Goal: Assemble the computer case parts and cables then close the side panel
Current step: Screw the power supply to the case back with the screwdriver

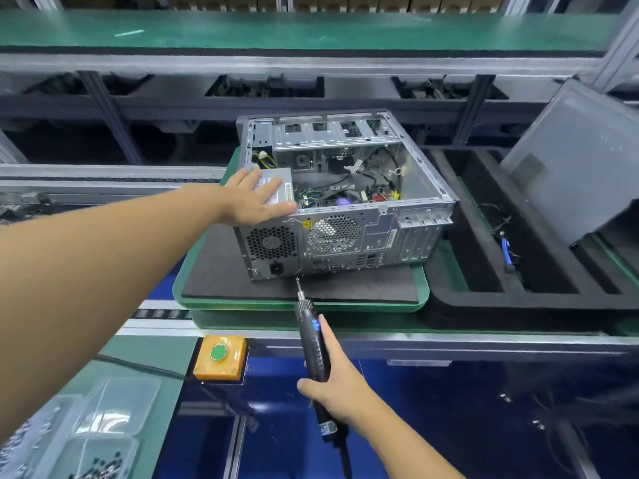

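An open grey computer case lies on its side on a black foam pad, its rear panel facing me. Motherboard and loose cables show inside. My left hand rests flat, fingers spread, on the power supply at the case's near left corner. My right hand grips a black electric screwdriver, its bit pointing up at the lower rear edge of the case, just short of it. The grey side panel leans tilted at the right.
The pad lies on a green pallet on the conveyor. A black foam tray holding cables stands to the right. An orange box with a green button is near me. Clear plastic bins of screws sit at bottom left.
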A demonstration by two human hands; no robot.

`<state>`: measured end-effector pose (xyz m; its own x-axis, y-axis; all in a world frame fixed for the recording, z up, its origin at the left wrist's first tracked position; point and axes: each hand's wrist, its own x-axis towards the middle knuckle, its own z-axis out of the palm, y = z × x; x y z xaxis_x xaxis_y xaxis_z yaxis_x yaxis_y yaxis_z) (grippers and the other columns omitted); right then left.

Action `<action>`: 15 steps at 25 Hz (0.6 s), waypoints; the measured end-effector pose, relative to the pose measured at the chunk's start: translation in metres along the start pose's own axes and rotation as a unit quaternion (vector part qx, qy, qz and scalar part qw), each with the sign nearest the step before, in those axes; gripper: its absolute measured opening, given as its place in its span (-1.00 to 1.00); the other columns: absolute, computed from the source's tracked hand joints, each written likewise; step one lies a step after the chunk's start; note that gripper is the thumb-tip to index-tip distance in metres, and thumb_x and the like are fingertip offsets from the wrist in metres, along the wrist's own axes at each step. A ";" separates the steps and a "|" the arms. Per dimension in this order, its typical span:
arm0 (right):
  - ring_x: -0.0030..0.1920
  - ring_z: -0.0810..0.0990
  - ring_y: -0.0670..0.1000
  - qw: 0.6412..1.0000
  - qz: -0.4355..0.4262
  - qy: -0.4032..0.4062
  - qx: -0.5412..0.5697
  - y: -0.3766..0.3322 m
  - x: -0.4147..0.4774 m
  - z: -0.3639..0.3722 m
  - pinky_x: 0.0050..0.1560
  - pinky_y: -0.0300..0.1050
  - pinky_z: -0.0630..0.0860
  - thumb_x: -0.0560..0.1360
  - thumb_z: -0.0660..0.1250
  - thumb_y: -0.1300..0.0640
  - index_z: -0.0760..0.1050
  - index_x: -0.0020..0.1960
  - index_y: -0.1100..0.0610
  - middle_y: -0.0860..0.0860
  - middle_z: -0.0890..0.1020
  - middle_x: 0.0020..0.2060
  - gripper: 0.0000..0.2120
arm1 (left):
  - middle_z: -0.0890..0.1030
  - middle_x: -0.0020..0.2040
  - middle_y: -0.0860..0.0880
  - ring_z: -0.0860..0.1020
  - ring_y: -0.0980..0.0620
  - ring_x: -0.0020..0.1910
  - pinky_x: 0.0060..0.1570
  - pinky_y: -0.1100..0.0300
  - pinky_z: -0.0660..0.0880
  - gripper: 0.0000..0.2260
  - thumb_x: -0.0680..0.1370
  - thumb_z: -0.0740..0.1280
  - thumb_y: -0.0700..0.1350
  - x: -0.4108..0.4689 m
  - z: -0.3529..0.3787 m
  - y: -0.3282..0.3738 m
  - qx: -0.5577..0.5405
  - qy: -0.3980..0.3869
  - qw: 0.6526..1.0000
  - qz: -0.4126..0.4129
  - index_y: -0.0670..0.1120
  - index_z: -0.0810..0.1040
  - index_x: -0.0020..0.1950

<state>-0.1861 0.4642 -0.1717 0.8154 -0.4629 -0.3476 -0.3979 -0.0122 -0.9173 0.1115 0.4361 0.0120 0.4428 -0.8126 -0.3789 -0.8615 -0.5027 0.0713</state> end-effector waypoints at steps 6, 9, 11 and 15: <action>-0.28 0.62 -0.11 1.000 0.017 0.004 0.022 -0.002 0.006 -0.003 -0.18 -0.22 0.59 0.39 0.42 0.09 -0.14 0.47 -0.56 -0.13 0.55 0.15 0.00 | -0.32 0.59 0.01 -0.35 -0.04 0.55 0.52 -0.20 -0.18 0.20 0.05 -0.04 0.75 -0.003 0.001 0.000 0.033 -0.005 0.999 -0.002 0.23 -0.29 0.56; -0.26 0.60 -0.08 1.000 0.023 0.006 0.013 -0.003 0.005 -0.001 -0.17 -0.22 0.59 0.38 0.42 0.08 -0.14 0.46 -0.57 -0.15 0.56 0.07 0.00 | -0.31 0.59 -0.01 -0.35 -0.05 0.55 0.52 -0.21 -0.17 0.19 0.07 -0.06 0.74 -0.001 0.003 -0.002 0.043 0.003 0.999 0.006 0.22 -0.29 0.57; -0.21 0.60 -0.04 1.000 0.027 0.006 0.011 -0.004 0.005 0.000 -0.15 -0.20 0.60 0.38 0.41 0.06 -0.15 0.45 -0.59 -0.12 0.56 0.10 0.00 | -0.31 0.60 -0.01 -0.34 -0.06 0.56 0.52 -0.20 -0.18 0.18 0.07 -0.06 0.74 0.000 0.003 -0.002 0.041 0.005 0.999 0.008 0.22 -0.29 0.57; -0.16 0.60 -0.02 0.999 0.038 0.012 0.033 -0.008 0.004 0.003 -0.07 -0.12 0.64 0.35 0.42 0.02 -0.12 0.46 -0.58 -0.12 0.58 0.06 -0.02 | -0.29 0.60 -0.04 -0.32 -0.09 0.56 0.52 -0.19 -0.17 0.16 0.10 -0.06 0.72 0.000 0.004 -0.002 0.038 0.015 0.999 0.010 0.21 -0.28 0.57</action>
<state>-0.1784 0.4647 -0.1667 0.7731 -0.4823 -0.4119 -0.4289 0.0810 -0.8997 0.1122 0.4378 0.0081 0.4321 -0.8310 -0.3504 -0.8858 -0.4640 0.0080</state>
